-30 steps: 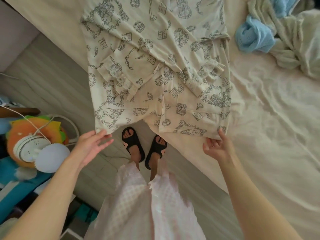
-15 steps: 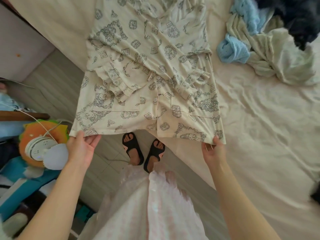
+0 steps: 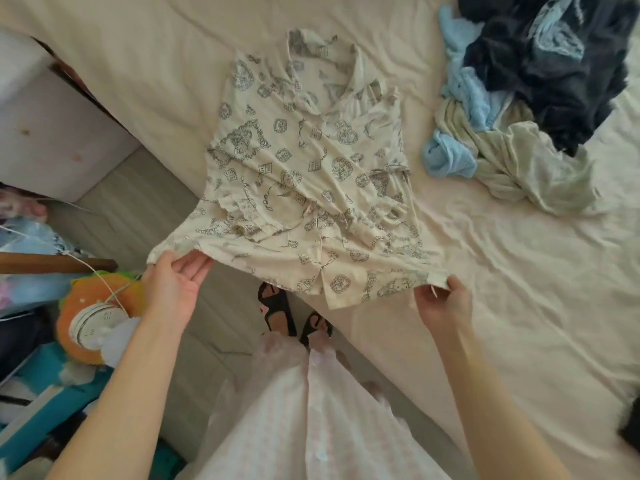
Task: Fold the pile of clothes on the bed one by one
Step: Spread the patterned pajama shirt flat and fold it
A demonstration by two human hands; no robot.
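Gripping the printed shirt's hem corners, left hand and right hand hold it over the bed; clothes pile lies right of the shirt.

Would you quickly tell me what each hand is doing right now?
Left hand: holds the left hem corner of the cream printed cotton shirt, thumb on top.
Right hand: pinches the shirt's right hem corner.

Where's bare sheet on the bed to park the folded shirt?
Bare sheet runs right of the printed shirt, below the clothes pile. Another patch lies above the shirt's collar, left of the pile. Upper right is crowded.
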